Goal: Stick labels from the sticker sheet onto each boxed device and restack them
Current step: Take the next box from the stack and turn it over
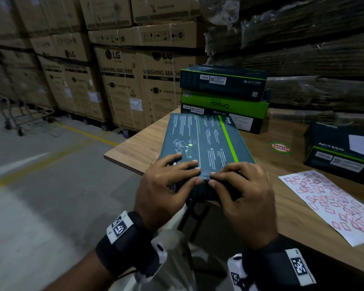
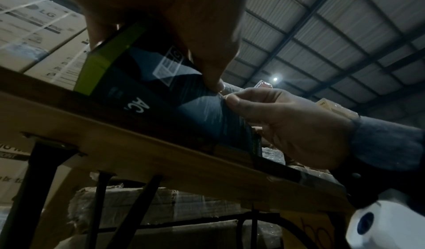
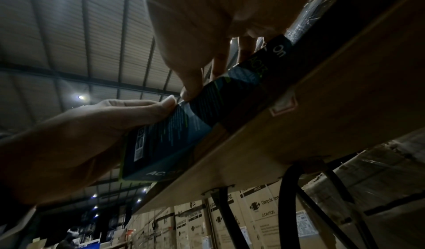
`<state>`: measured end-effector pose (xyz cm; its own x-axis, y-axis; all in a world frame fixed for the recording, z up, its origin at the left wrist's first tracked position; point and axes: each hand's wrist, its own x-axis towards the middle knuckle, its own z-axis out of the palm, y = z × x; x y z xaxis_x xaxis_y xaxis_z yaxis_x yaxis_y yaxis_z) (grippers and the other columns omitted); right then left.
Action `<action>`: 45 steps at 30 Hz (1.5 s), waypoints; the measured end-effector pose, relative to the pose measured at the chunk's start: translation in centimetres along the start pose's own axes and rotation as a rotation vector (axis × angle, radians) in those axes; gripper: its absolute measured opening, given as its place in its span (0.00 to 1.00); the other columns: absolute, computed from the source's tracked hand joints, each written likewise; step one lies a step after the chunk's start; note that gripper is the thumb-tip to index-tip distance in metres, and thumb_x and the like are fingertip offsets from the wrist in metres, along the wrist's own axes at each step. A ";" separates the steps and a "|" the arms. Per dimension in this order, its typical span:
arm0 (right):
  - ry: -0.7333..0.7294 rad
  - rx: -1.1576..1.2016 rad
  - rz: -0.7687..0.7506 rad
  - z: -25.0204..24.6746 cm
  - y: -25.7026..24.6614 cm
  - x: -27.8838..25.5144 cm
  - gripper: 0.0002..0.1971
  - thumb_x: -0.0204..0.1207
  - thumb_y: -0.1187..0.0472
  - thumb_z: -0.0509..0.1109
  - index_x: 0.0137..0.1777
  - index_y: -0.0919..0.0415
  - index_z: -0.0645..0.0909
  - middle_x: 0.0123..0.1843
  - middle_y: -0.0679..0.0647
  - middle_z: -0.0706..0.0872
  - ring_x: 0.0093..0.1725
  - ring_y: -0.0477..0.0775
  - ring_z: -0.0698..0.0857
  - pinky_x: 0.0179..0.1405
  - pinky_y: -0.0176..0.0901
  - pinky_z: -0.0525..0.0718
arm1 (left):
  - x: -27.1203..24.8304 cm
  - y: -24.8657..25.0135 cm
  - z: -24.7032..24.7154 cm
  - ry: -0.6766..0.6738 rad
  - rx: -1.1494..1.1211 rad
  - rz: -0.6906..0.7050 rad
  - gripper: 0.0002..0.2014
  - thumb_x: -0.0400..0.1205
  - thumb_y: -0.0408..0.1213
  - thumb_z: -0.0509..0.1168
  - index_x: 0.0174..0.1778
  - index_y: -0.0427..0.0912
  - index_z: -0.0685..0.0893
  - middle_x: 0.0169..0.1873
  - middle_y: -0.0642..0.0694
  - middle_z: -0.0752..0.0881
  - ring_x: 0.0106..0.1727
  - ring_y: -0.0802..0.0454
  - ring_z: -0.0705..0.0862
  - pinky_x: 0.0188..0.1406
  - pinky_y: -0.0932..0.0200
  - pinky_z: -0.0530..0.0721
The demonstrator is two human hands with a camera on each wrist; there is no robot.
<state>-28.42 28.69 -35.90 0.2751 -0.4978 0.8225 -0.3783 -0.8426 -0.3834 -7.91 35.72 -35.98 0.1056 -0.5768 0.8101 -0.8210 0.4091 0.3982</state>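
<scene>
A dark boxed device with a green stripe lies flat on the near left corner of the wooden table. Both hands hold its near end. My left hand has its fingers on the top face and its thumb on the near side. My right hand grips the same way, and the two thumbs almost meet. The left wrist view shows the box overhanging the table edge, and the right wrist view shows its side pinched. No label shows under the fingers. The white sticker sheet with red labels lies to the right.
A stack of three boxed devices stands at the table's back. Another box sits at the far right, with a round sticker on the tabletop before it. LG cartons and a trolley stand on the floor to the left.
</scene>
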 end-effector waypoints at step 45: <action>-0.027 0.240 0.199 -4.4 4.6 0.0 0.11 0.73 0.68 0.85 0.53 0.57 0.96 0.58 0.44 0.94 0.62 0.42 0.91 0.67 0.40 0.84 | -1.3 -3.4 -3.9 -0.162 -0.121 -0.102 0.18 0.95 0.41 0.59 0.78 0.47 0.87 0.83 0.53 0.82 0.91 0.49 0.72 0.88 0.20 0.63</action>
<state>-34.07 25.77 -35.80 0.2411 -0.6604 0.7112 -0.2081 -0.7509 -0.6267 -3.07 37.83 -36.72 0.0854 -0.7213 0.6873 -0.7366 0.4188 0.5310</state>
